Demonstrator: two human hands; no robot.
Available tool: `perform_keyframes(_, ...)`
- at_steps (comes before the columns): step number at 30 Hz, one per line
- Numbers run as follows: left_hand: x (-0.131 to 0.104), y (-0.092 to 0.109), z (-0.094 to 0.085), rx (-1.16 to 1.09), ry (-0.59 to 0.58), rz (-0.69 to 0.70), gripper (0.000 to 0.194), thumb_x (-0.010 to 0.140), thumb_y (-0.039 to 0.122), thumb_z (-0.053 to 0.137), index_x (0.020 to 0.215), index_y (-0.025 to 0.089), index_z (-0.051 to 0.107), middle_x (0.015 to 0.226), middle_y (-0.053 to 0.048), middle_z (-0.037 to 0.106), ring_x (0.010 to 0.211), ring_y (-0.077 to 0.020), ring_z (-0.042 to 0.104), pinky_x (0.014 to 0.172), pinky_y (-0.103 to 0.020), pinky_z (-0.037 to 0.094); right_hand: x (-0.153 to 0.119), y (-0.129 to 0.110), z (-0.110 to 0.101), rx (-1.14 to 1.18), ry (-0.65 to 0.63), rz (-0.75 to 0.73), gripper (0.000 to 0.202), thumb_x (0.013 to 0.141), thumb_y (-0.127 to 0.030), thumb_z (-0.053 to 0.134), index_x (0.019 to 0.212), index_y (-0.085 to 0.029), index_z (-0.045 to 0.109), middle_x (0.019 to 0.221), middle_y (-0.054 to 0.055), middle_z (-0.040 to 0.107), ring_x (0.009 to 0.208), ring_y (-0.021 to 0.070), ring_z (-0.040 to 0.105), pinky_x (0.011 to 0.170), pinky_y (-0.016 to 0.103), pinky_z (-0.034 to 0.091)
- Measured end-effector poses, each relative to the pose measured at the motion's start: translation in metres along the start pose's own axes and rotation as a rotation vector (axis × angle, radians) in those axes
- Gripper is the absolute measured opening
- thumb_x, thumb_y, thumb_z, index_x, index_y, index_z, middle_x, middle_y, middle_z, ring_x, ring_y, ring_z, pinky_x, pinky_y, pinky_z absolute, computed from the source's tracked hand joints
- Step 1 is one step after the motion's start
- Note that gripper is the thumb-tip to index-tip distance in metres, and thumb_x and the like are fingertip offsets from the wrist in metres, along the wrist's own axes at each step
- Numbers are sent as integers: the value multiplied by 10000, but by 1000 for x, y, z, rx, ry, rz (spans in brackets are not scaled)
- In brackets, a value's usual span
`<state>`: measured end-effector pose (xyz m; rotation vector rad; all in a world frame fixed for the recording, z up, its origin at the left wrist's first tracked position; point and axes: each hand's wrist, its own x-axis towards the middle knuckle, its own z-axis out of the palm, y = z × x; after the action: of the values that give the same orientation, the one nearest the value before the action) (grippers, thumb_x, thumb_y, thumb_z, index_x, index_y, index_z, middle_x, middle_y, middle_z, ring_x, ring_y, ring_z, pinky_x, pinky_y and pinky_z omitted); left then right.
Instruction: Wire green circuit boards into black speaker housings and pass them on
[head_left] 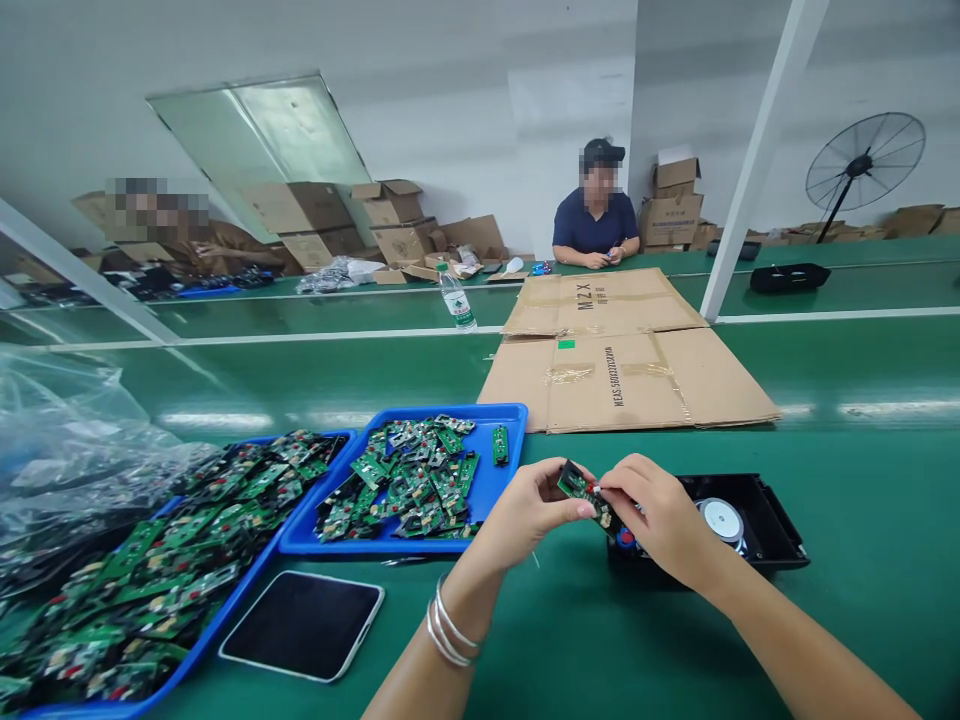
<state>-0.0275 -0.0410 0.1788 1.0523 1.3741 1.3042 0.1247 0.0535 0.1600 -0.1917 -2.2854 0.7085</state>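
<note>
In front of me my left hand (pixel 536 508) pinches a small green circuit board (pixel 588 498) by its edge, tilted in the air. My right hand (pixel 660 515) is closed at the board's upper side, its fingertips on a small white connector (pixel 598 489). Just under and behind my right hand lies an open black speaker housing (pixel 780 520) with a round silver speaker (pixel 722 522) inside; my hand hides its left part. To the left, a blue tray (pixel 517 420) holds many loose circuit boards (pixel 420 475).
A second blue tray (pixel 202 650), heaped with boards, stands at left beside plastic bags (pixel 67 430). A phone (pixel 304 625) lies near it. Flattened cardboard (pixel 615 370) and a water bottle (pixel 456 300) are farther back. Two people sit across the benches, one in a dark cap (pixel 604 152).
</note>
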Motion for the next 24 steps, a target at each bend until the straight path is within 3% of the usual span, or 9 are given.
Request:
perform_keyframes(7,0,-3,-2,-74,-21,-28,388,600,322,749,915,119,650,720,-21,647,704,-154,572,699,-285,467,-1,0,1,-156,13,-124,192,903,-93,381,830,-152,549,760,52,543,704,142,462,620,255,401)
perform_keyframes(14,0,-3,0,-96,-52,-97,468,595,381,743,957,98,656,667,-17,630,600,-124,552,593,-252,458,-2,-2,-1,-328,-39,-231,285,901,-58,322,787,-144,569,714,47,526,622,135,383,558,262,332)
perform_keyframes(18,-2,-2,1,-91,-54,-136,462,594,345,748,977,107,648,648,-6,616,608,-130,554,610,-268,463,-5,-5,1,-407,-46,-288,278,908,-91,334,752,-142,558,688,48,499,617,148,371,554,284,309)
perform_keyframes(24,-6,-5,1,-41,-74,-141,526,537,330,777,1002,122,644,606,11,597,588,-132,552,632,-284,464,-7,-5,5,-282,-52,-235,263,916,-135,350,759,-160,559,685,47,525,630,152,444,592,292,361)
